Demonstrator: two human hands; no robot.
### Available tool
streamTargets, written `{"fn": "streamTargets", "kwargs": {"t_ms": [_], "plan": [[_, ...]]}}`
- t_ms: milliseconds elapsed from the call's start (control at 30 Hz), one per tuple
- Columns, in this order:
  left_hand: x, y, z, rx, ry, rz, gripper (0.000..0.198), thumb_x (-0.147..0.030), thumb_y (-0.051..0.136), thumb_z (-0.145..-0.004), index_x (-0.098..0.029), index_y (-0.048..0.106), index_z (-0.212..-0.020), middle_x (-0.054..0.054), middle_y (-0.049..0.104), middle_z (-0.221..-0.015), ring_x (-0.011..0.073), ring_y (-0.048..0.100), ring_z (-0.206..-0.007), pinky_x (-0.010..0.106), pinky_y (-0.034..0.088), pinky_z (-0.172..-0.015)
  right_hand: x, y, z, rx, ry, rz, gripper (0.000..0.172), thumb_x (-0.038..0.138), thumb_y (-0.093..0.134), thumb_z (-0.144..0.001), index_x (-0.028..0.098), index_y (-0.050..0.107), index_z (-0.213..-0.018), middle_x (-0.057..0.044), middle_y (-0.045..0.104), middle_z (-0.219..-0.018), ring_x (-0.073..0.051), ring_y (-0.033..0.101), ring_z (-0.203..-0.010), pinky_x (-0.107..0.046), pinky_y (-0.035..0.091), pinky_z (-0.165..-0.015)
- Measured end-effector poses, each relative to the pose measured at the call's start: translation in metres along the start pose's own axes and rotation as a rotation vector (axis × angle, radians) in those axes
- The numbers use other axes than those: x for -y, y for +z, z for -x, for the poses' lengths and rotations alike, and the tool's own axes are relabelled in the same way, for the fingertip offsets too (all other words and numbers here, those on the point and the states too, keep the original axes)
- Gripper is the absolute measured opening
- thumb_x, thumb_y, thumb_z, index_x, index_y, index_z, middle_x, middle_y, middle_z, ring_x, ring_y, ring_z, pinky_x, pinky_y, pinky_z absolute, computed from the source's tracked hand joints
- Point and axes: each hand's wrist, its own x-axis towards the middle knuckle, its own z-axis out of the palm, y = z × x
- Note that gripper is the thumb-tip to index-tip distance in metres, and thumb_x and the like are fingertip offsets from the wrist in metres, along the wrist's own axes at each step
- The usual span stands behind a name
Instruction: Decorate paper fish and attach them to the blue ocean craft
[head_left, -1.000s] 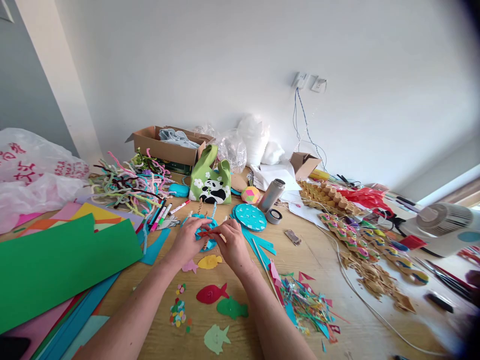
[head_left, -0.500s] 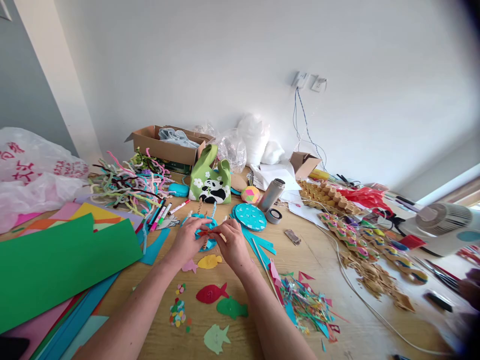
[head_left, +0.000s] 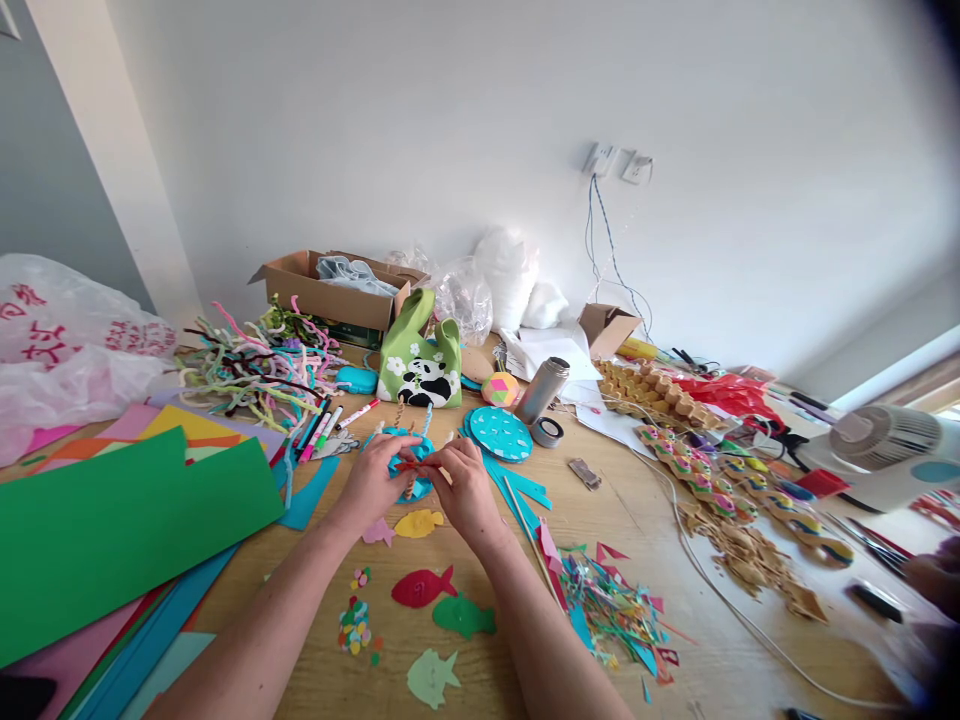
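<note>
My left hand [head_left: 379, 474] and my right hand [head_left: 463, 488] meet above the table, fingertips pinching a small orange-red piece [head_left: 409, 466]. Its exact kind is mostly hidden by the fingers. Just behind them is a blue round craft piece [head_left: 424, 489] with twisted brown and blue pipe cleaners standing up from it; the hands cover part of it. Closer to me lie paper fish: a yellow fish [head_left: 419, 523], a pink fish [head_left: 379, 533], a red fish [head_left: 422, 588], a green fish [head_left: 463, 615] and a pale green fish [head_left: 433, 678].
Green card sheets [head_left: 135, 530] lie left, below a heap of pipe cleaners [head_left: 255, 365]. Behind stand a panda bag [head_left: 421, 370] and a metal flask [head_left: 543, 390] near a spotted blue disc [head_left: 501, 434]. Paper scraps [head_left: 615, 605], a white cable [head_left: 701, 560] and a fan [head_left: 885, 450] are right.
Both hands stay in nearly the same place, still pinching the orange-red piece. At the far right edge, another person's blurred hand has shifted slightly.
</note>
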Motion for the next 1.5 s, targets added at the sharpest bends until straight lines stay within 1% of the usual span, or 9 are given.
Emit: {"fn": "streamTargets", "kwargs": {"t_ms": [233, 567, 867, 1167, 1333, 1500], "plan": [[0.0000, 0.0004, -0.0005, 0.015, -0.016, 0.006, 0.036, -0.011, 0.066, -0.076, -0.022, 0.068, -0.110, 0.006, 0.069, -0.097, 0.0211, 0.067, -0.092, 0.038, 0.057, -0.083, -0.0005, -0.0001, 0.0004, 0.005, 0.002, -0.019, 0.009, 0.025, 0.063, -0.091, 0.023, 0.068, -0.085, -0.004, 0.065, -0.077, -0.021, 0.054, -0.087, -0.034, 0.042, -0.078], [0.0013, 0.0008, -0.0002, 0.022, -0.028, 0.015, 0.036, -0.013, 0.065, -0.076, -0.023, 0.068, -0.111, 0.005, 0.070, -0.098, 0.0216, 0.067, -0.093, 0.041, 0.056, -0.086, -0.0005, 0.0003, -0.0001, 0.007, 0.012, -0.010, 0.009, 0.025, 0.063, -0.091, 0.023, 0.069, -0.084, -0.003, 0.064, -0.076, -0.021, 0.055, -0.088, -0.034, 0.042, -0.078], [0.0069, 0.0030, 0.0000, 0.028, -0.027, 0.024, 0.040, -0.012, 0.066, -0.076, -0.023, 0.066, -0.114, 0.005, 0.070, -0.102, 0.0213, 0.068, -0.094, 0.039, 0.057, -0.084, -0.0002, -0.0002, 0.0003, -0.002, 0.001, -0.049, 0.010, 0.023, 0.062, -0.092, 0.023, 0.068, -0.083, -0.004, 0.065, -0.076, -0.022, 0.054, -0.087, -0.035, 0.042, -0.078], [0.0013, 0.0012, -0.0001, 0.023, -0.037, -0.006, 0.037, -0.011, 0.066, -0.076, -0.022, 0.067, -0.112, 0.006, 0.071, -0.100, 0.0217, 0.068, -0.093, 0.039, 0.056, -0.085, 0.0014, -0.0008, 0.0000, 0.017, 0.021, -0.043, 0.010, 0.023, 0.062, -0.092, 0.022, 0.068, -0.083, -0.003, 0.064, -0.076, -0.022, 0.053, -0.087, -0.035, 0.042, -0.078], [0.0009, 0.0014, -0.0001, 0.029, -0.043, -0.008, 0.037, -0.012, 0.065, -0.077, -0.021, 0.067, -0.113, 0.007, 0.070, -0.103, 0.0215, 0.068, -0.093, 0.039, 0.056, -0.084, 0.0029, -0.0011, -0.0005, 0.028, 0.034, -0.040, 0.009, 0.025, 0.062, -0.092, 0.022, 0.069, -0.087, -0.004, 0.066, -0.077, -0.022, 0.053, -0.088, -0.036, 0.042, -0.077], [0.0001, 0.0020, -0.0004, 0.010, -0.015, -0.040, 0.037, -0.011, 0.064, -0.077, -0.021, 0.067, -0.113, 0.006, 0.071, -0.104, 0.0214, 0.068, -0.095, 0.040, 0.055, -0.088, 0.0039, -0.0005, -0.0017, 0.039, 0.036, -0.049, 0.011, 0.027, 0.061, -0.093, 0.022, 0.070, -0.096, -0.004, 0.068, -0.080, -0.023, 0.054, -0.087, -0.037, 0.043, -0.080]]}}
